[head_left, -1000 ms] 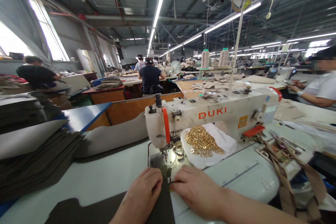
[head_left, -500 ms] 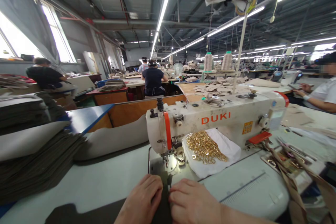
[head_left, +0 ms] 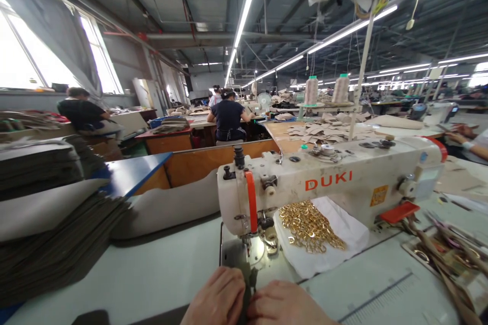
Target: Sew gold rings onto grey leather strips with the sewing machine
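A white sewing machine (head_left: 328, 172) marked DUKI stands in front of me, its needle area lit. Just on my side of the needle, a dark grey-green fabric piece (head_left: 162, 316) lies on the machine bed and runs between my hands. My left hand (head_left: 219, 297) is curled with its fingers closed on the fabric's left side. Close beside it, my right hand (head_left: 284, 305) pinches the right edge, fingertips partly hidden. Behind the right hand, gold D-shaped metal rings (head_left: 310, 226) are heaped on a white cloth (head_left: 354, 236).
Stacked dark fabric pieces (head_left: 57, 244) rise at the left. A tray (head_left: 423, 264) with straps, rings and scissors sits at the right. A ruler scale (head_left: 381, 297) marks the table. Thread cones (head_left: 340, 90) stand behind the machine; several people (head_left: 229, 117) sit at other tables.
The view has shifted, so the machine and hands appear lower and further right. Both hands stay closed on the fabric close to the needle; less of the fabric shows at the lower left.
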Demonstrator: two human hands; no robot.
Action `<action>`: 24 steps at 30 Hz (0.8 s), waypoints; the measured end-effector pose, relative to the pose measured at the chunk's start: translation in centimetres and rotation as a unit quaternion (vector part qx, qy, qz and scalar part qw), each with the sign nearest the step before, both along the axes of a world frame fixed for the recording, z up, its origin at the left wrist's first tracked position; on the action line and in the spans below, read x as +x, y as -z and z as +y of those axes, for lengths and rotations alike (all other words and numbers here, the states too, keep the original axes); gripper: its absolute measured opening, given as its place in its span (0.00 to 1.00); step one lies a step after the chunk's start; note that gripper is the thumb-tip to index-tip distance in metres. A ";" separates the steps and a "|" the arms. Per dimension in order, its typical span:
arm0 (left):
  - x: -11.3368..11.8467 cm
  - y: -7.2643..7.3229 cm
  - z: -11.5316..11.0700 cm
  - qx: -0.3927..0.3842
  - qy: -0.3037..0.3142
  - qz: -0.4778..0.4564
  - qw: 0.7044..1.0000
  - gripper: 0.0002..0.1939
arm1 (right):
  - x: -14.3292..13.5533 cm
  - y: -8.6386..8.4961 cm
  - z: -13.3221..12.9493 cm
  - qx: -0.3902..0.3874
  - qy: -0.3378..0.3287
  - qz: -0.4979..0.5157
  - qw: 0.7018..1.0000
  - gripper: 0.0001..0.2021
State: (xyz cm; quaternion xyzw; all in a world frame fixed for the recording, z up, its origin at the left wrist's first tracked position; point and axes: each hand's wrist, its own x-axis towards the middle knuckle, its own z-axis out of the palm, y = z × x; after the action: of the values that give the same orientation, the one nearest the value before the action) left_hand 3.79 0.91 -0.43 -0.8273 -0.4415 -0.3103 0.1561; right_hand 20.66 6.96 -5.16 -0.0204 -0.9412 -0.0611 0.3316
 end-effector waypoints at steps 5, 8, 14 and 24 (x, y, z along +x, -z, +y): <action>0.0 0.0 0.1 -0.010 0.003 -0.007 1.000 0.15 | 0.2 -0.3 -0.2 -0.005 0.008 -0.009 1.000 0.10; -0.1 0.1 0.0 -0.016 0.005 -0.003 1.000 0.14 | 0.2 -0.4 -0.2 -0.005 0.015 -0.024 1.000 0.10; -0.3 0.4 0.0 -0.038 0.000 -0.009 0.999 0.15 | 0.1 -0.5 -0.4 -0.017 0.020 -0.047 0.999 0.09; -0.2 0.5 0.0 -0.034 -0.004 -0.021 0.999 0.11 | 0.6 -1.2 -0.5 -0.040 0.079 -0.051 0.995 0.13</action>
State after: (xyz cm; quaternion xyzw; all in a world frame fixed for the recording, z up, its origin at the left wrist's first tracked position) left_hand 3.58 0.86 -0.97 -0.8237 -0.4580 -0.3119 0.1198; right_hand 21.28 6.50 -3.93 -0.1046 -0.9541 -0.0499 0.2760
